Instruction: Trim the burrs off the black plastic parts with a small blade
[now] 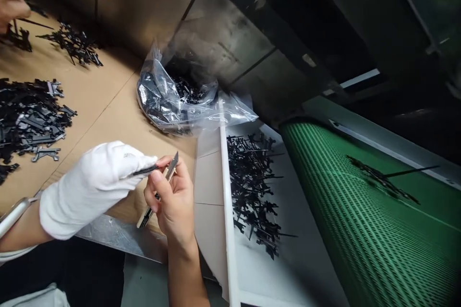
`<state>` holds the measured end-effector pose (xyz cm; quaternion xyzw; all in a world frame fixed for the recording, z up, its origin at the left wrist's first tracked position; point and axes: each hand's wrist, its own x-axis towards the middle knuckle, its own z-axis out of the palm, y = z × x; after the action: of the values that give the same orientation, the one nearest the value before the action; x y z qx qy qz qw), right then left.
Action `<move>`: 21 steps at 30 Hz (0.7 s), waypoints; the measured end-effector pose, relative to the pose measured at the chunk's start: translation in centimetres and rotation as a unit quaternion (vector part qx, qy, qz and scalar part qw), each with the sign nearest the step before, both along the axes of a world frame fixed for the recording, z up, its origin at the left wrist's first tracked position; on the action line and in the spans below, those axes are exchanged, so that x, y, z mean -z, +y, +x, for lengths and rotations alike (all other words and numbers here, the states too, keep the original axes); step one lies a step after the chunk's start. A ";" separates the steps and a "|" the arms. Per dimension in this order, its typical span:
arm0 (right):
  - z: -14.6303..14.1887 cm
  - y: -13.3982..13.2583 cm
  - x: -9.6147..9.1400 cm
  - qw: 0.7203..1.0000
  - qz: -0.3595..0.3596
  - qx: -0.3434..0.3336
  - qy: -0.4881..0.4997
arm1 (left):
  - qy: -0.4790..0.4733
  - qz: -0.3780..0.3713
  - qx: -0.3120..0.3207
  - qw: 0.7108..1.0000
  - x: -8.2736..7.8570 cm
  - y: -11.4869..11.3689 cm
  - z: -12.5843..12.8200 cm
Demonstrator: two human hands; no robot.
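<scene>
My left hand, in a white glove, pinches a small black plastic part between thumb and fingers. My bare right hand grips a utility knife, its pointed blade sticking up past the fingers. Both hands meet over the front of the table, and the fingertips of the right hand touch or nearly touch the end of the black part. Most of that part is hidden by the fingers. A pile of similar black plastic parts lies to the left of the gloved hand.
Behind my hands sits a clear plastic bag of black parts. A white-walled tray on the right holds many more. Beyond it a green conveyor belt carries a black part. Another person's hand shows at upper left.
</scene>
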<state>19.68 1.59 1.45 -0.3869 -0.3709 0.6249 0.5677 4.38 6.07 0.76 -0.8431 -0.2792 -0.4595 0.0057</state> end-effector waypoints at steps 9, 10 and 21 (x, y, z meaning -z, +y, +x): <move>-0.3 -0.3 -0.3 0.999 -0.002 0.029 -0.022 | -0.137 -0.225 0.041 0.964 0.2 -1.0 -0.1; -0.4 -0.5 -0.3 0.999 0.004 0.033 -0.029 | -0.158 -0.248 0.042 0.955 0.0 -1.1 0.2; 0.0 -2.2 0.7 0.964 0.099 -0.013 -0.246 | -0.075 -0.341 0.021 0.937 1.1 -1.1 -0.1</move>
<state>19.67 -0.59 0.78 -0.4657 -0.5639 0.4780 0.4864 4.33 4.95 -0.33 -0.7633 -0.4010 -0.3985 -0.3127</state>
